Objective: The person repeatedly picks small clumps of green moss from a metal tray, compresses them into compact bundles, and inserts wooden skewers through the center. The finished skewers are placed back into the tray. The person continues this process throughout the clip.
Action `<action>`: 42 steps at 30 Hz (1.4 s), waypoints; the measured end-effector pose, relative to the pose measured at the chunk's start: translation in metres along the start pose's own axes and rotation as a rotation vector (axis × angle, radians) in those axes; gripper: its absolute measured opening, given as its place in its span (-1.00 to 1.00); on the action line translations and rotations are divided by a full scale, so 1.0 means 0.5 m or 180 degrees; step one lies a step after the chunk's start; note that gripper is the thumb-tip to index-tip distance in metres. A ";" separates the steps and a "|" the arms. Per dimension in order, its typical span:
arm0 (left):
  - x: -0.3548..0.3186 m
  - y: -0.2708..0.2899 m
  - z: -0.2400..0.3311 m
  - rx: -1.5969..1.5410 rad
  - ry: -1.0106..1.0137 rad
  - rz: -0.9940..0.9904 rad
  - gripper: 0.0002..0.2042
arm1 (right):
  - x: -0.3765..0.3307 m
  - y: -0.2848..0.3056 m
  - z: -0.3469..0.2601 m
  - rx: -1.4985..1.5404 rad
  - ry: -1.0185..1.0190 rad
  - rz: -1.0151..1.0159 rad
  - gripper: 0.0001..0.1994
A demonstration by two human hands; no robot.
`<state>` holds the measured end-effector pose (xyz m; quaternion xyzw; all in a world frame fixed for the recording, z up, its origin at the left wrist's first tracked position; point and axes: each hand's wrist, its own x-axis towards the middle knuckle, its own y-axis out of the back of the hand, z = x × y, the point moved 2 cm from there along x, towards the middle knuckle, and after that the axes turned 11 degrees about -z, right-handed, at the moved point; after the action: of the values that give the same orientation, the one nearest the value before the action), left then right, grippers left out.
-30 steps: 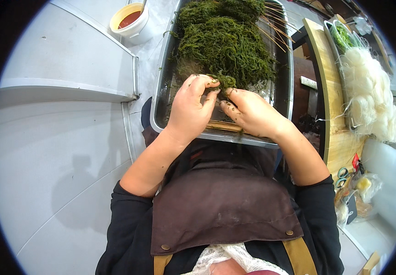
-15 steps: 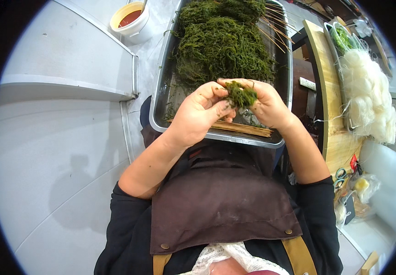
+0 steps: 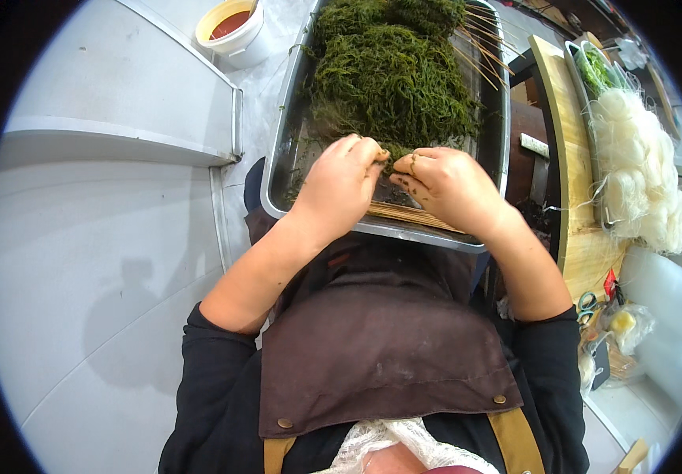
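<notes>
Over the near part of a metal tray (image 3: 286, 142), my left hand (image 3: 339, 186) and my right hand (image 3: 453, 189) face each other, their fingertips almost meeting. Both are closed in a pinch on a small tuft of green seaweed (image 3: 393, 152), most of it hidden by the fingers. Dark bits cling to my right fingers. Just beyond them a big tangled heap of seaweed (image 3: 392, 79) fills the tray's middle and far part. A bundle of thin wooden skewers (image 3: 412, 215) lies along the near side, partly behind my hands.
More thin skewers (image 3: 483, 47) poke out at the heap's far right. A white tub (image 3: 238, 43) of reddish liquid stands left of the tray. On the wooden table (image 3: 566, 158) at right lie white noodle-like bundles (image 3: 633, 158), scissors (image 3: 587, 304) and plastic bags (image 3: 629, 325).
My hands have turned knuckles-up and come lower over the tray. The seaweed tuft, plainly visible before, is now mostly covered by my fingers.
</notes>
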<state>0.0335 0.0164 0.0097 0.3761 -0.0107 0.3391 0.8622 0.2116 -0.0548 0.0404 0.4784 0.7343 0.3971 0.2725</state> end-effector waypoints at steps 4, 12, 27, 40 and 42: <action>-0.002 0.012 0.016 -0.0753 0.0196 -0.0735 -0.91 | 0.003 0.073 0.028 0.0544 0.0157 -0.0128 -0.83; -0.012 0.009 0.002 -0.4222 0.0837 -0.0835 -0.85 | 0.012 -0.002 0.051 0.2756 -0.0229 0.0191 -0.81; 0.004 0.025 0.015 0.0036 0.0070 0.0200 -0.85 | -0.005 -0.018 -0.030 0.0549 -0.0350 0.0872 -0.85; -0.017 0.008 -0.016 -0.4785 0.0840 -0.0691 -0.90 | 0.003 -0.006 0.030 0.1854 -0.0387 0.0310 -0.80; -0.022 -0.007 -0.021 -0.4717 0.1005 -0.0211 -0.91 | -0.003 -0.033 0.011 0.1322 -0.0320 0.0600 -0.82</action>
<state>0.0245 0.0150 -0.0031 -0.3545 -0.1009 0.2669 0.8904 0.2086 -0.0582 0.0238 0.6098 0.7379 0.2368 0.1663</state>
